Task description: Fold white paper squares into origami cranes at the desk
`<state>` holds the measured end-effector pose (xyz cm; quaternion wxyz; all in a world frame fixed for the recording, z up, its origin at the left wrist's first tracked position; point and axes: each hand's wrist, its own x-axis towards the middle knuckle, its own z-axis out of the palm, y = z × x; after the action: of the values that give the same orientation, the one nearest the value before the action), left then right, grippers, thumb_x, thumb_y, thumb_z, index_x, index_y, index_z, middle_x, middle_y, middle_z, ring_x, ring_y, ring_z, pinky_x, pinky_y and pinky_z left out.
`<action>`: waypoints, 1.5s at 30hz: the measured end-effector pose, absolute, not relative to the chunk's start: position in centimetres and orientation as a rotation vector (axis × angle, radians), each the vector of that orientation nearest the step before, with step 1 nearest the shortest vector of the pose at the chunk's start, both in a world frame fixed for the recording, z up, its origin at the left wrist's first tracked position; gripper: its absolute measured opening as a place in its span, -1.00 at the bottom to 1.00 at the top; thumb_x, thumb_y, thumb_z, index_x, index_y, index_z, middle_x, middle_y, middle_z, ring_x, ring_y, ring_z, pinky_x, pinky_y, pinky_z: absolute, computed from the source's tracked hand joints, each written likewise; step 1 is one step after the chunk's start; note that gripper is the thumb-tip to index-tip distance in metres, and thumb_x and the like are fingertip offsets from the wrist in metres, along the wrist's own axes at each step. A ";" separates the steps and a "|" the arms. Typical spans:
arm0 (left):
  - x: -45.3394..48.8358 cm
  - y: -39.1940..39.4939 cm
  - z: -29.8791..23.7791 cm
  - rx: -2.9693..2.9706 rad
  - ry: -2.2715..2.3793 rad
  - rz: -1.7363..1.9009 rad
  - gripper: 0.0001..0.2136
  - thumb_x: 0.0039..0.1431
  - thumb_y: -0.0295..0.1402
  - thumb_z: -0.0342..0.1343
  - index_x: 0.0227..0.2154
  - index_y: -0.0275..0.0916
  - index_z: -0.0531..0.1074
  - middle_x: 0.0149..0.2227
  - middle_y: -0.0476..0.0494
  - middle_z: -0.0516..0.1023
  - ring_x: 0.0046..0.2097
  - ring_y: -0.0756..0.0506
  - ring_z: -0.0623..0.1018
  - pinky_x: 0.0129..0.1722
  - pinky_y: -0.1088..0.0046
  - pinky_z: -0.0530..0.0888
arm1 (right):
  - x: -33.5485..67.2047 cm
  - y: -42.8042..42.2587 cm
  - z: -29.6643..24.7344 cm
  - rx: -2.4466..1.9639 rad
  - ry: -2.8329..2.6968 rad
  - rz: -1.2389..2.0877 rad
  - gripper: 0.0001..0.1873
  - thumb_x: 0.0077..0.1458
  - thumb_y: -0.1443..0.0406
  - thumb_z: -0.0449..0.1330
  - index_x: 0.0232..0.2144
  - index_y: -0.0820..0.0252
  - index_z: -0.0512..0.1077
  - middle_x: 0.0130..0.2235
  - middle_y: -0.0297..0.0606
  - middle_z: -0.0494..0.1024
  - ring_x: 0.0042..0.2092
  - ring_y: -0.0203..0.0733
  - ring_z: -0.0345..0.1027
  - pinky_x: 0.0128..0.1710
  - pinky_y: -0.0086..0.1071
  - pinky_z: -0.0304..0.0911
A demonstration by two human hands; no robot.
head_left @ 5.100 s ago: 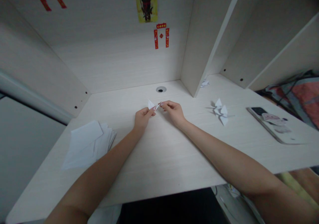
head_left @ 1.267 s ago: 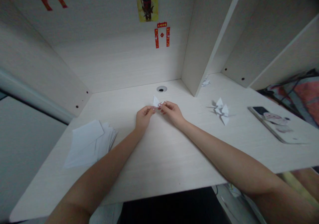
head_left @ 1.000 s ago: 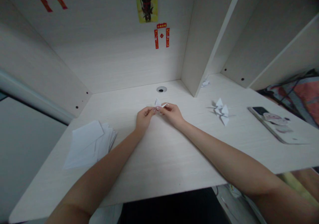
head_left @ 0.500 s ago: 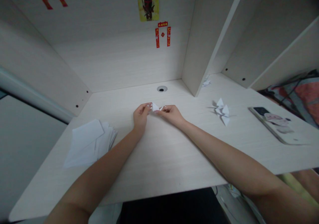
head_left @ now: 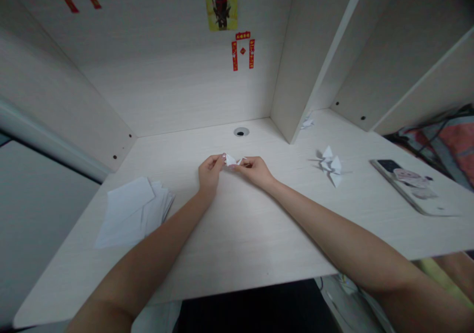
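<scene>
A small folded white paper (head_left: 230,161) is held between both hands over the middle of the desk. My left hand (head_left: 211,171) pinches its left end between thumb and fingers. At the other end, my right hand (head_left: 256,169) grips it with the thumb on the near side. Fingers hide part of the paper, so its full shape cannot be made out. To the right lie white folded paper cranes (head_left: 329,166), close together. A stack of white paper sheets (head_left: 129,209) rests on the left, by my left forearm.
A phone (head_left: 414,187) lies at the right of the desk (head_left: 222,254). A divider panel (head_left: 311,56) stands behind the cranes, with more folded white paper (head_left: 307,122) beside its base. Past my hands is a round cable hole (head_left: 241,132). Fabric (head_left: 444,140) sits far right.
The left fingers have shifted slightly on the folded paper, and its left end looks tilted lower. Both hands otherwise stay in place.
</scene>
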<state>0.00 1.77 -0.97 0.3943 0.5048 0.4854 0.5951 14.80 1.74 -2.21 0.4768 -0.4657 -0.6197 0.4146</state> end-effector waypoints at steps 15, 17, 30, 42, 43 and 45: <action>0.1 1.5 -0.8 1.305 1.287 1.525 -0.79 -0.01 -0.20 0.16 -0.48 -0.27 0.48 -0.52 -0.02 0.47 -0.48 0.04 0.39 -0.48 0.54 0.29 | 14.8 1.9 -2.2 -1.136 -1.422 1.017 -0.61 -0.18 0.04 0.28 -0.70 0.23 0.36 -0.65 -0.42 0.26 -0.56 -0.38 0.03 -0.55 -0.43 -0.09; 0.1 1.6 -0.8 1.299 1.288 1.528 -0.79 -0.01 -0.20 0.16 -0.47 -0.27 0.48 -0.53 -0.02 0.46 -0.48 0.05 0.39 -0.48 0.54 0.29 | 14.8 1.9 -2.1 -1.134 -1.402 1.020 -0.62 -0.17 0.04 0.28 -0.69 0.23 0.37 -0.66 -0.42 0.25 -0.56 -0.38 0.02 -0.55 -0.42 -0.09; 0.0 1.6 -0.8 1.294 1.288 1.506 -0.76 -0.01 -0.17 0.15 -0.45 -0.26 0.49 -0.51 -0.03 0.46 -0.45 0.03 0.41 -0.46 0.53 0.29 | 14.8 2.0 -2.0 -1.130 -1.292 1.030 -0.61 -0.16 0.00 0.27 -0.62 0.24 0.46 -0.59 -0.33 0.44 -0.53 -0.32 0.16 -0.49 -0.41 0.01; 0.0 1.7 -1.0 1.309 1.282 1.504 -0.76 -0.02 -0.17 0.17 -0.41 -0.26 0.52 -0.49 -0.05 0.49 -0.44 0.02 0.43 -0.45 0.52 0.31 | 15.0 2.0 -1.8 -1.215 -1.318 0.910 -0.57 -0.12 -0.03 0.21 -0.64 0.24 0.43 -0.62 -0.33 0.40 -0.54 -0.31 0.17 -0.51 -0.41 0.01; 0.0 1.6 -0.9 1.313 1.280 1.508 -0.76 -0.02 -0.18 0.17 -0.41 -0.26 0.52 -0.50 -0.05 0.49 -0.44 0.02 0.43 -0.45 0.52 0.31 | 15.0 2.0 -1.9 -1.223 -1.320 0.899 -0.56 -0.12 -0.03 0.21 -0.64 0.24 0.43 -0.62 -0.33 0.40 -0.54 -0.31 0.16 -0.51 -0.42 0.01; 0.0 1.6 -0.9 1.319 1.278 1.515 -0.77 -0.02 -0.19 0.17 -0.40 -0.26 0.53 -0.51 -0.05 0.48 -0.45 0.02 0.43 -0.46 0.52 0.31 | 15.0 2.1 -2.0 -1.232 -1.325 0.881 -0.57 -0.11 -0.03 0.21 -0.64 0.23 0.42 -0.62 -0.33 0.39 -0.54 -0.31 0.15 -0.51 -0.42 0.01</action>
<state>0.02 1.57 -0.86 0.3711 0.5146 0.4984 0.5909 15.01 2.14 -1.98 0.5352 -0.5174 -0.5561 0.3697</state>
